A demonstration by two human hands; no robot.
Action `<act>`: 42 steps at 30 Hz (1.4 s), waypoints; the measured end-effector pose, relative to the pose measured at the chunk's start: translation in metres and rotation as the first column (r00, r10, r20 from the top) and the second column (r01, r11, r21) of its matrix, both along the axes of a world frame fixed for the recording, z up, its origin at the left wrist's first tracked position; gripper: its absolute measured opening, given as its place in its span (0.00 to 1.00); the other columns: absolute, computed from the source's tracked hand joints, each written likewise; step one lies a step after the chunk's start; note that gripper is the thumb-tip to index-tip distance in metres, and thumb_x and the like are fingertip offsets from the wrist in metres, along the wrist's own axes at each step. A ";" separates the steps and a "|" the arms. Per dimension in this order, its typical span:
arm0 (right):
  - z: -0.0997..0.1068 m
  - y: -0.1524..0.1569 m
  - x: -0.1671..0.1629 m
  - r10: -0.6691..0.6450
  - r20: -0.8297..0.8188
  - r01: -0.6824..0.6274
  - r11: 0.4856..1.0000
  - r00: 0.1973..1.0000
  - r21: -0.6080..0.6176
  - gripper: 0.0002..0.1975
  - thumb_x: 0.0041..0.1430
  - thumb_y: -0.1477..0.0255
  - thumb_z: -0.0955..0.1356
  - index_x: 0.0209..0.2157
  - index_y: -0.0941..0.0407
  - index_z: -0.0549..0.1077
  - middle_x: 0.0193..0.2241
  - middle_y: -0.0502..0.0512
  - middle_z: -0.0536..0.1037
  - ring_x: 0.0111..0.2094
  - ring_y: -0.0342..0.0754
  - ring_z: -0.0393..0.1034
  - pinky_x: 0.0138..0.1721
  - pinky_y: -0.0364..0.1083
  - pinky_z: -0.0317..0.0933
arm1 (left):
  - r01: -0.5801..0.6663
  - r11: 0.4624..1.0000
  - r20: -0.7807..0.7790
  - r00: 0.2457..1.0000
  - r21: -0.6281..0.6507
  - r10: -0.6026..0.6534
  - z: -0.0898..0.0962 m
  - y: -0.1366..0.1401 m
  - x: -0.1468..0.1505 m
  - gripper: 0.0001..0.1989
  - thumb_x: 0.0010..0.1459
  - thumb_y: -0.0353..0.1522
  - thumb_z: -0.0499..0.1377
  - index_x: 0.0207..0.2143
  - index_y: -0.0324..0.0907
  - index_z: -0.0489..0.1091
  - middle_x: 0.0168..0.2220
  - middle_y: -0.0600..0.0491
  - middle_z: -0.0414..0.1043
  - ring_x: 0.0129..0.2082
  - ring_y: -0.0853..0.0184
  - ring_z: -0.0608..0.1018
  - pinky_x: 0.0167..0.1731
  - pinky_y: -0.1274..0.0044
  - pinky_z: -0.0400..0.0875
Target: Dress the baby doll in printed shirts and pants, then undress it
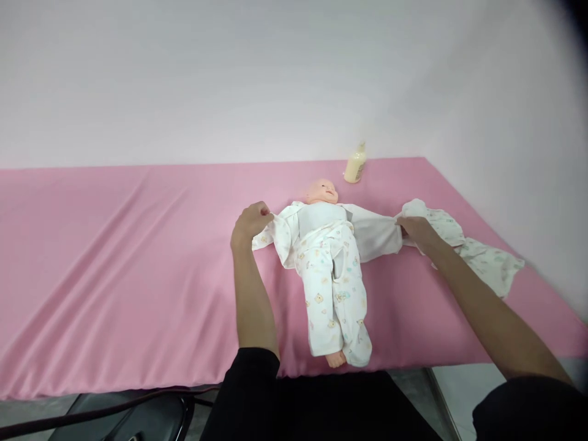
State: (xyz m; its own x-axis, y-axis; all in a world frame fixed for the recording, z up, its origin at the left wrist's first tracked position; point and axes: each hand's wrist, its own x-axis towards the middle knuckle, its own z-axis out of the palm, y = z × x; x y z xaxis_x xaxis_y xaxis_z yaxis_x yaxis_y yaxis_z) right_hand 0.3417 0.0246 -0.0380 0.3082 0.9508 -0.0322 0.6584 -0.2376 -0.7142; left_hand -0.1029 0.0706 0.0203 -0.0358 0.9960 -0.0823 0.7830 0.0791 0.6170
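Doll's jacket (321,229): sleeves pinched by left hand (249,224), right hand (417,231).

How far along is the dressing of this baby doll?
Done: printed trousers are on the doll. In hand: left hand and right hand each grip a sleeve end of the open top. Left: the top's front lies unclosed; another printed garment lies beside.

Wide bare pink sheet (114,257) left of doll (333,269), bottle (356,164) behind, crumpled garment (478,254) right
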 end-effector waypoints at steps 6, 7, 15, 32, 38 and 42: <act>-0.017 -0.001 -0.003 -0.108 -0.067 0.106 0.994 0.992 -0.042 0.08 0.54 0.68 0.66 0.24 0.54 0.68 0.25 0.59 0.74 0.30 0.54 0.72 0.33 0.51 0.66 | -0.133 0.991 0.049 0.990 -0.017 0.134 -0.018 0.009 -0.002 0.05 0.54 0.32 0.55 0.35 0.44 0.66 0.39 0.52 0.73 0.36 0.67 0.72 0.34 0.75 0.62; -0.015 -0.001 -0.006 -0.132 -0.031 0.131 0.991 0.991 -0.011 0.05 0.53 0.68 0.67 0.26 0.54 0.69 0.28 0.59 0.75 0.33 0.55 0.72 0.37 0.53 0.66 | -0.108 0.994 0.062 0.992 -0.008 0.109 -0.017 0.009 0.000 0.06 0.54 0.31 0.55 0.37 0.44 0.67 0.41 0.52 0.73 0.38 0.66 0.73 0.35 0.75 0.63; 0.031 -0.007 -0.089 0.227 0.145 -0.261 0.920 0.963 0.293 0.13 0.61 0.63 0.66 0.42 0.57 0.73 0.44 0.61 0.76 0.46 0.54 0.71 0.49 0.52 0.63 | 0.299 0.954 0.142 0.943 0.032 -0.300 0.014 -0.017 0.042 0.10 0.55 0.32 0.56 0.40 0.43 0.71 0.45 0.51 0.74 0.42 0.66 0.75 0.39 0.75 0.68; 0.002 0.010 -0.135 0.433 -0.047 -0.396 0.858 0.900 0.327 0.10 0.60 0.64 0.66 0.38 0.55 0.74 0.41 0.56 0.74 0.48 0.52 0.68 0.51 0.51 0.62 | 0.466 0.866 0.199 0.880 -0.182 -0.431 -0.017 -0.036 0.041 0.11 0.51 0.31 0.56 0.39 0.44 0.67 0.41 0.54 0.70 0.41 0.65 0.73 0.40 0.76 0.67; -0.006 0.012 -0.133 0.444 -0.090 -0.392 0.855 0.891 0.339 0.12 0.62 0.62 0.66 0.41 0.54 0.73 0.43 0.57 0.73 0.50 0.53 0.67 0.53 0.52 0.62 | 0.469 0.836 0.249 0.878 -0.284 -0.408 -0.023 -0.039 0.028 0.14 0.50 0.33 0.60 0.42 0.45 0.70 0.41 0.55 0.70 0.41 0.66 0.72 0.38 0.77 0.65; -0.012 0.015 -0.134 0.448 -0.056 -0.402 0.844 0.892 0.355 0.11 0.63 0.62 0.65 0.41 0.53 0.71 0.44 0.57 0.73 0.52 0.54 0.66 0.54 0.53 0.62 | 0.492 0.831 0.294 0.860 -0.258 -0.417 -0.026 -0.040 0.027 0.11 0.51 0.34 0.61 0.39 0.45 0.70 0.38 0.56 0.69 0.38 0.68 0.70 0.36 0.78 0.64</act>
